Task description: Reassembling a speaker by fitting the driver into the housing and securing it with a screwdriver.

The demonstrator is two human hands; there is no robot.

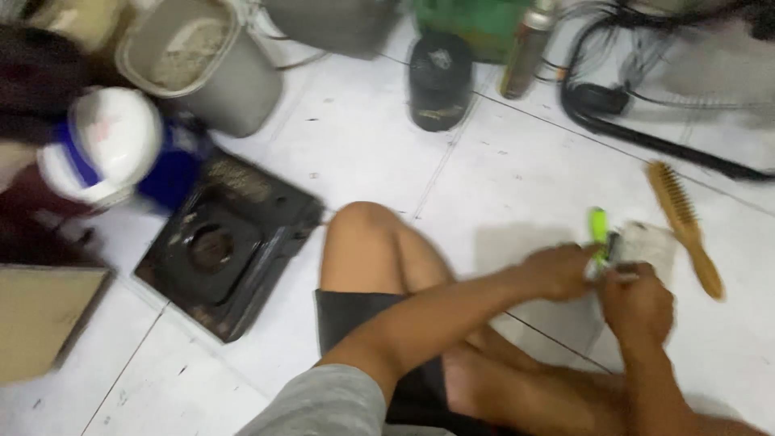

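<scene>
At the far left of the frame sits a brown cardboard box [40,323], and above it a white round lid with a blue band [101,145]. A grey bucket [206,60] stands at the upper left. Below it lies a black square stove top [226,250] flat on the white tiled floor [517,161]. Top centre, a black cylinder [440,81] and a spray can [525,52]. Lower centre, a bent knee. Right of centre the left hand [557,270] has its grip closed on a neon green tool [598,230], touching the right hand [638,303], whose grip pinches a pale cloth [650,246]. Further right lies a wooden brush [686,226].
</scene>
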